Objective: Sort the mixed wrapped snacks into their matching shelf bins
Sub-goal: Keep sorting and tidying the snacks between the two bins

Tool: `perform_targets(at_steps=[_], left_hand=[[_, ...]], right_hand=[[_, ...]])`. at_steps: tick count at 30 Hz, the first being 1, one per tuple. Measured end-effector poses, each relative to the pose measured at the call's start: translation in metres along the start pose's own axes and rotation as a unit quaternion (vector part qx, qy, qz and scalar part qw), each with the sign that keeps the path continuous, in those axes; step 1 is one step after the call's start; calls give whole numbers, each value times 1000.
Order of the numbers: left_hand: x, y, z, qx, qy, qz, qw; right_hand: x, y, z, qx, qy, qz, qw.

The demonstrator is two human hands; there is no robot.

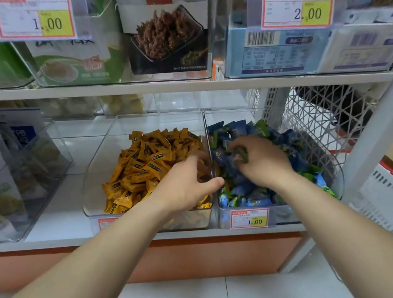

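Observation:
Two clear bins stand side by side on the lower shelf. The left clear bin (97,162) holds a heap of orange wrapped snacks (146,158). The right clear bin (333,173) holds blue wrapped snacks (249,190) mixed with green ones (309,173). My left hand (187,184) grips the wall between the two bins, fingers inside the orange side, thumb over the rim. My right hand (259,162) is down in the blue pile, fingers pinched on a dark green wrapped snack (242,153).
A price tag (249,218) hangs on the right bin's front. A clear bin with blue-and-white packets (8,153) stands to the left. The upper shelf (197,85) carries boxed snacks close above. A white lattice basket (320,118) sits behind the right bin, and a white crate (389,198) to the right.

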State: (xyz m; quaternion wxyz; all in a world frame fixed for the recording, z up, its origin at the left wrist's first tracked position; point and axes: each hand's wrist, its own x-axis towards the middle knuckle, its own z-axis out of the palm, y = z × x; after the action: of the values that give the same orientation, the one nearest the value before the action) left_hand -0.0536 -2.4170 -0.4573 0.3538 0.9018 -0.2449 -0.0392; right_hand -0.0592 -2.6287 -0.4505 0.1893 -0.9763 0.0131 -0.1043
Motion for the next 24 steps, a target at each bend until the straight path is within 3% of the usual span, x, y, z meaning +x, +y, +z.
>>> perform_targets(at_steps=[5,8,11,13,16,20,24], left_hand=[[2,-5,0,-26,-11,-11,1000],[3,-6,-1,-25,-15,-10,1000],[4,-7,-2,-19,-15,-4,1000],[4,-8,-2,-22,-15,-5,1000],[4,-9,0,-37,-20,-15,999],[2,-10,-1,-55,-27,-23,998],[1,-7,-1,-67,-32,-28,997]], right_hand=[[-7,16,-4,-159,68,79,982],[-5,-4,-2,-73,131,-28,988],[-6,-22,12,61,-33,-69,995],[-8,-22,29,-3,-118,-61,991],[-5,-18,44,-71,-143,-53,986],[3,-17,47,-57,-196,-53,978],[3,-10,42,-13,-188,-31,982]])
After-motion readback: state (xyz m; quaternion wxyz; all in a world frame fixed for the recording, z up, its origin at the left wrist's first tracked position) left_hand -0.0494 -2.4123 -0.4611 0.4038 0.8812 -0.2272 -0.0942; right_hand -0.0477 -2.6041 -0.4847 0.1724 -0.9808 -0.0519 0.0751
